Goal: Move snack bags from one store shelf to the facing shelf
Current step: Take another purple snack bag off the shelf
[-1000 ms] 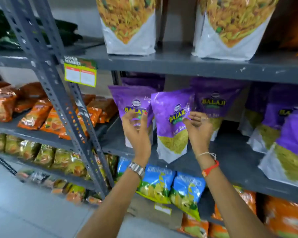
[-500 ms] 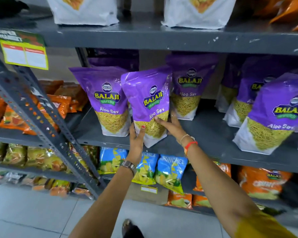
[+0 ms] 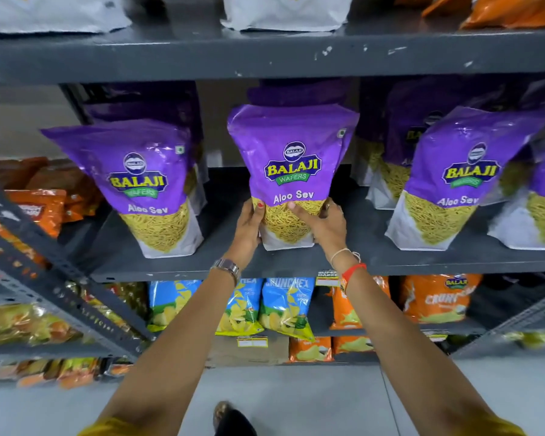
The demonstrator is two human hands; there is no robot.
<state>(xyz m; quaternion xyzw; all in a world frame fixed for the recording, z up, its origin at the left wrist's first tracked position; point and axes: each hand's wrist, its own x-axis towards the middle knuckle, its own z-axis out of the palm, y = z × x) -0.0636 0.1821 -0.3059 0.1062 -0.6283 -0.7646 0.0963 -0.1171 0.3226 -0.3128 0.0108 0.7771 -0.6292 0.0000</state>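
A grey tiled floor (image 3: 296,391) and a dark shoe (image 3: 230,420) lie below.

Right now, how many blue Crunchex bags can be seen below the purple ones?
3, side by side on the lower shelf: left, middle, right. The arms may hide others behind them.

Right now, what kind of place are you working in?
Most likely a grocery or supermarket aisle. Grey metal shelving is stocked in rows with packaged snacks, such as the purple Aloo Sev bag and blue Crunchex bags, and a price tag labelled "Super Market" hangs on the shelf edge.
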